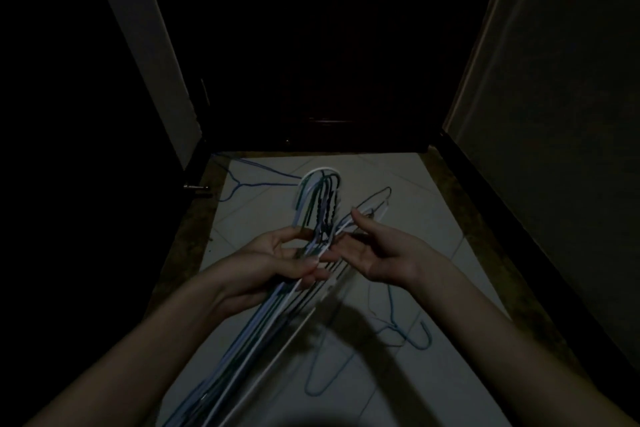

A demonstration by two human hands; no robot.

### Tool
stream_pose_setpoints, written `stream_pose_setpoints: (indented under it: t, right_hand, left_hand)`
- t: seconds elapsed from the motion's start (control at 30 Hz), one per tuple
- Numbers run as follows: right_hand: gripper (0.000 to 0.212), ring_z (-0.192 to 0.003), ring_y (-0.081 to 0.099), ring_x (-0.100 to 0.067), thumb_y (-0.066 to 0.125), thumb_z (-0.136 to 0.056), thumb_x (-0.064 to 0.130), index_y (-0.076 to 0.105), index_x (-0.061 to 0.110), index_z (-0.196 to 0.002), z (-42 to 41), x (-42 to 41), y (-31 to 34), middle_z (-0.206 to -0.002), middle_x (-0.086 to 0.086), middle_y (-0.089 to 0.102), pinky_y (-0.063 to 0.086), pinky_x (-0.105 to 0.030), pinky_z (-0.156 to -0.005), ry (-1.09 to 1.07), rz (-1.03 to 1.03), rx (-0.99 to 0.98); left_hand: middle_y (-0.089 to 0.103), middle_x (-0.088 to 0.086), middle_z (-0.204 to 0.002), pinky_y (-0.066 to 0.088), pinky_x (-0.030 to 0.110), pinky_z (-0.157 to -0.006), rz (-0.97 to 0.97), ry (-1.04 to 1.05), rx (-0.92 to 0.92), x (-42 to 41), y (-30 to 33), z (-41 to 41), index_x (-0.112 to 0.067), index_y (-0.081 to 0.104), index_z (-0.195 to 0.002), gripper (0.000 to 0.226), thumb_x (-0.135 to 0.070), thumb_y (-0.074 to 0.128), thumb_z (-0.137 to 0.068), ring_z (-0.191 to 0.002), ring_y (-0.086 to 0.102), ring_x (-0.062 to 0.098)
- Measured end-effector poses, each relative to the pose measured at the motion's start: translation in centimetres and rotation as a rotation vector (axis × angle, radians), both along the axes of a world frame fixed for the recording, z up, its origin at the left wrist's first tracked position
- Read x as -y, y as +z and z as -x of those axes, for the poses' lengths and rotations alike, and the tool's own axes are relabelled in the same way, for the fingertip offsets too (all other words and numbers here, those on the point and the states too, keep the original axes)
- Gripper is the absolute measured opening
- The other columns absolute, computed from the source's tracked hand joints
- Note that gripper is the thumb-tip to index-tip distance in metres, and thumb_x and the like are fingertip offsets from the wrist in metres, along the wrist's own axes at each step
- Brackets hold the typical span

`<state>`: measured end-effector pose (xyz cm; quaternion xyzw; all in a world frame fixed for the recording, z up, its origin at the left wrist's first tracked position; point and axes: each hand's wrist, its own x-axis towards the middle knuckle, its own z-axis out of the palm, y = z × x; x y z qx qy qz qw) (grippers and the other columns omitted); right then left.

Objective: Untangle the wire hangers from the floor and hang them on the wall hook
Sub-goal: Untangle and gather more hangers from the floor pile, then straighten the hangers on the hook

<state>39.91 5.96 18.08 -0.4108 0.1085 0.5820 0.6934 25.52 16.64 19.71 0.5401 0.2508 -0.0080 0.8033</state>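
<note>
Wire, thin and coated in white, pale blue and dark green, makes up the bundle of hangers held over the tiled floor in a dim, narrow space. Its hooks are stacked together at the far end, with twisted necks just below them, and its long shoulders trail back toward the near left. The left hand grips the bundle at the necks, fingers curled round the wires. The right hand is spread and relaxed just right of the bundle, its fingers touching the wires, and one loose white hanger lies across by the thumb; whether it is pinched I cannot tell.

Such hangers look light, springy and smooth, likely to snag on each other's hooks, so the twisted neck is the firmest place to hold. More hangers lie on the floor: a blue one far left and a teal tangle near right. No wall hook is visible.
</note>
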Motion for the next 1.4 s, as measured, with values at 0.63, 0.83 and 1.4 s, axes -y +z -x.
stream_pose_setpoints:
  t: [0.63,0.83,1.4]
  right_hand:
    - [0.017,-0.053,0.068,-0.024,0.044,-0.092,-0.003,0.059,-0.008,-0.087,2.9,-4.1,48.8,-0.064,-0.018,0.069,0.055,-0.032,-0.052,0.053,-0.113,0.055]
    - [0.019,-0.101,0.060,-0.027,0.042,-0.093,-0.003,0.057,-0.010,-0.086,5.1,-3.7,64.5,-0.063,-0.020,0.067,0.049,-0.037,-0.079,0.031,-0.189,0.055]
    - [0.016,-0.099,0.066,-0.026,0.050,-0.087,0.000,0.058,-0.007,-0.099,17.9,0.4,82.5,-0.109,-0.020,0.066,0.055,-0.037,-0.081,0.665,-0.544,0.354]
  left_hand:
    - [0.070,0.016,-0.075,0.054,0.023,-0.052,-0.049,0.002,-0.033,-3.1,48.9,4.3,-0.006,0.049,-0.114,0.048,-0.005,0.064,-0.069,-0.059,0.068,0.019]
    - [0.067,0.006,-0.067,0.051,0.020,-0.057,-0.337,0.017,-0.089,-2.0,63.8,8.1,-0.001,0.060,-0.096,0.031,-0.020,0.064,-0.071,-0.057,0.064,0.012]
    - [0.061,0.002,-0.061,0.043,0.014,-0.049,-0.775,0.769,-0.059,9.0,82.6,26.0,-0.005,0.067,-0.091,0.008,-0.008,0.063,-0.084,-0.050,0.054,0.004]
